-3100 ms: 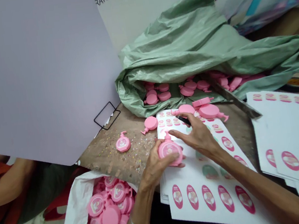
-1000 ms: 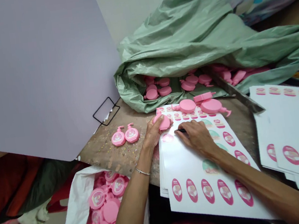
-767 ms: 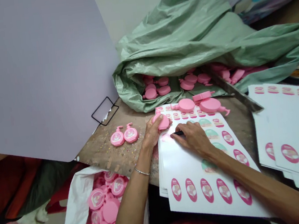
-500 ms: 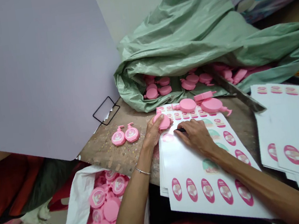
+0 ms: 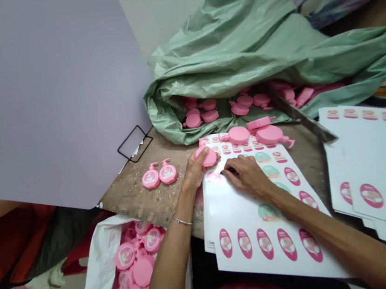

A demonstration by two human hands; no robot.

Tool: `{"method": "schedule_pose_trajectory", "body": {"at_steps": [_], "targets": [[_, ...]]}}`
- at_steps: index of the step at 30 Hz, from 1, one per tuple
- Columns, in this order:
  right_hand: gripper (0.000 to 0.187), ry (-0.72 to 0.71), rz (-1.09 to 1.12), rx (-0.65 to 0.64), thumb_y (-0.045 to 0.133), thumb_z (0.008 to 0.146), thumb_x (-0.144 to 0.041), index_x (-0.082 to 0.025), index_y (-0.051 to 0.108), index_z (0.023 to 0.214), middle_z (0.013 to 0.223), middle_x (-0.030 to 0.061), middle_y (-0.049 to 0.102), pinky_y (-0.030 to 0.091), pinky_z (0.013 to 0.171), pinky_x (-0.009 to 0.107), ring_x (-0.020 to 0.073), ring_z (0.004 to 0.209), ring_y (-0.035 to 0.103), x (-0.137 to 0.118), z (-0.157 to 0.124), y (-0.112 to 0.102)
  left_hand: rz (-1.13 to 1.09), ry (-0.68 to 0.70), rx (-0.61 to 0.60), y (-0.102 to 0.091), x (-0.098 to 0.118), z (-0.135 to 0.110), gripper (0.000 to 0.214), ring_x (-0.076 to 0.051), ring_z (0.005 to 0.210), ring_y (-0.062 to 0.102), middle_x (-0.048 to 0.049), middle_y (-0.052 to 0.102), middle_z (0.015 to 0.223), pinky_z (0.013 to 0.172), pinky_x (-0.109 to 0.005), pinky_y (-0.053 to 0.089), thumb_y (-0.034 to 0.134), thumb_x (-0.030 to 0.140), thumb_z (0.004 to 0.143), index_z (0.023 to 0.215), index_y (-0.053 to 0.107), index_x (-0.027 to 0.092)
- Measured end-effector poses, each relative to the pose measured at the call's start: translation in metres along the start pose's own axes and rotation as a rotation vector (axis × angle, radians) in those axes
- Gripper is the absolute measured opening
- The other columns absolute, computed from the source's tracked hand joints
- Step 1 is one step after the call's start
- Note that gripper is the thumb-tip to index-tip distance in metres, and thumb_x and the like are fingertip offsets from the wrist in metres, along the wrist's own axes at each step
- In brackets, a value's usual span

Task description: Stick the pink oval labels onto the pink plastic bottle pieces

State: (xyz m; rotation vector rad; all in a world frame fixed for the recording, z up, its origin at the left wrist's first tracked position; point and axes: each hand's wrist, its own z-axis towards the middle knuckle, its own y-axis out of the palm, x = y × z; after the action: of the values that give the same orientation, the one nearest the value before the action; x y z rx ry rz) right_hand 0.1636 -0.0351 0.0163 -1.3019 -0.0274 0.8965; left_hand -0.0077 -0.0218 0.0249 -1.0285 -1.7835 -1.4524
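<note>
In the head view, two labelled bottles (image 5: 151,179) sit left on the counter (image 5: 155,199), plain ones (image 5: 209,116) remain in the far green sack (image 5: 229,67), and at the sticker sheet (image 5: 236,209) the left hand (image 5: 193,169) wraps its fingers round a pink bottle (image 5: 208,158), the right hand (image 5: 248,173) pinching a dark tool (image 5: 232,170)

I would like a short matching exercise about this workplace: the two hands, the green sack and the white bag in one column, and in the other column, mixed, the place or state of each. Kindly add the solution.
Column 1
1. left hand
2. right hand
3. green sack
4. white bag

Column 2
A. pinching a small black object
B. below the table edge
C. gripping a pink bottle
D. on the table, beyond the sticker sheet

Right pairs: 1-C, 2-A, 3-D, 4-B
</note>
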Motion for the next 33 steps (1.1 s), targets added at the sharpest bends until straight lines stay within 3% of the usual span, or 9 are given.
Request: {"method": "schedule_pose_trajectory", "body": {"at_steps": [6,13,15,17,19,21,26,33], "targets": [[0.019,-0.008,-0.048,0.097,0.063,0.082,-0.036,-0.018,0.059,0.076,0.073,0.0043,0.065,0.029,0.071,0.033,0.0182,0.069,0.051,-0.001,0.001,0.006,0.011,0.004,-0.006,0.000,0.000,0.000,0.033,-0.022,0.079,0.071,-0.0112,0.071,0.081,0.079,-0.037,0.057,0.073,0.034,0.075,0.094,0.061,0.009],[0.017,-0.272,-0.029,0.280,0.065,0.082,-0.033,-0.019,0.058,0.075,0.067,0.0020,0.064,0.033,0.074,0.036,0.0163,0.065,0.051,-0.012,-0.005,-0.001,0.013,0.013,-0.021,-0.003,-0.003,0.002,0.034,-0.021,0.077,0.070,-0.0111,0.071,0.083,0.076,-0.035,0.057,0.073,0.035,0.075,0.094,0.060,0.010],[0.017,-0.240,0.066,0.329,0.067,0.080,-0.033,-0.020,0.058,0.074,0.065,0.0010,0.063,0.036,0.072,0.036,0.0153,0.063,0.051,-0.017,-0.006,-0.008,0.007,0.016,-0.019,-0.003,-0.003,0.002,0.035,-0.022,0.077,0.070,-0.0107,0.071,0.081,0.075,-0.035,0.057,0.074,0.036,0.075,0.094,0.060,0.010],[0.016,-0.119,0.196,0.386,0.068,0.080,-0.033,-0.020,0.060,0.077,0.067,0.0008,0.063,0.039,0.068,0.034,0.0143,0.060,0.051,-0.019,-0.004,-0.018,0.014,0.023,-0.015,-0.001,-0.001,0.001,0.037,-0.022,0.078,0.070,-0.0109,0.071,0.081,0.074,-0.034,0.057,0.074,0.039,0.074,0.093,0.061,0.010],[0.015,-0.005,0.299,0.421,0.067,0.081,-0.034,-0.020,0.064,0.087,0.075,0.0023,0.067,0.042,0.064,0.032,0.0139,0.060,0.052,-0.020,0.001,-0.030,0.028,0.046,-0.018,0.003,0.002,-0.004,0.040,-0.022,0.080,0.069,-0.0118,0.072,0.087,0.074,-0.033,0.057,0.073,0.043,0.074,0.095,0.063,0.010],[0.020,0.019,0.324,0.418,0.066,0.082,-0.034,-0.021,0.068,0.097,0.084,0.0037,0.071,0.044,0.062,0.032,0.0145,0.061,0.055,-0.019,0.005,-0.043,0.032,0.073,-0.024,0.010,0.006,-0.012,0.045,-0.022,0.084,0.068,-0.0124,0.071,0.098,0.074,-0.032,0.057,0.067,0.049,0.078,0.102,0.064,0.011],[0.016,-0.077,0.181,0.446,0.064,0.084,-0.031,-0.021,0.072,0.094,0.081,0.0046,0.072,0.045,0.065,0.033,0.0170,0.069,0.060,-0.024,0.007,-0.066,-0.019,0.013,-0.011,0.030,0.012,-0.041,0.061,-0.026,0.087,0.068,-0.0149,0.069,0.109,0.067,-0.036,0.059,0.045,0.065,0.085,0.111,0.065,0.013],[0.017,-0.154,-0.032,0.479,0.062,0.085,-0.033,-0.020,0.072,0.091,0.066,0.0028,0.065,0.037,0.064,0.032,0.0158,0.064,0.054,-0.043,-0.003,-0.077,-0.094,-0.040,0.004,0.043,0.010,-0.061,0.063,-0.028,0.088,0.069,-0.0149,0.071,0.101,0.076,-0.044,0.058,0.038,0.065,0.088,0.111,0.064,0.012]]}}
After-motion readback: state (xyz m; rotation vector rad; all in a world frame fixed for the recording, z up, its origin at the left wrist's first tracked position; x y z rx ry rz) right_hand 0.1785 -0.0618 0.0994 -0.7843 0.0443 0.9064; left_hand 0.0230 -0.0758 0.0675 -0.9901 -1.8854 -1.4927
